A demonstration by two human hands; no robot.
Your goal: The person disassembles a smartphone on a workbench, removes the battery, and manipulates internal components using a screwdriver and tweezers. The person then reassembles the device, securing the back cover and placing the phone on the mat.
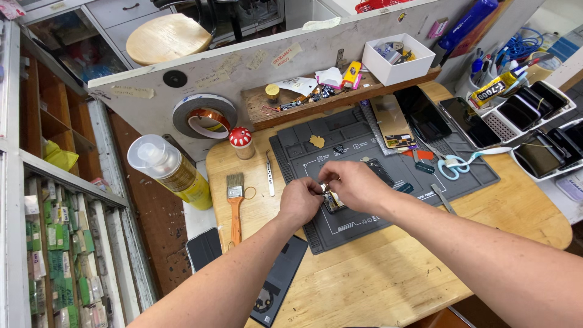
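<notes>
A round wooden table [376, 273] carries a grey work mat [364, 152]. Over the mat's middle, the left hand [299, 200] and right hand [352, 184] meet, fingertips pinched together on a small circuit board [331, 199] lying on the mat. A paintbrush [235, 203] lies left of the mat, scissors [455, 164] to the right.
</notes>
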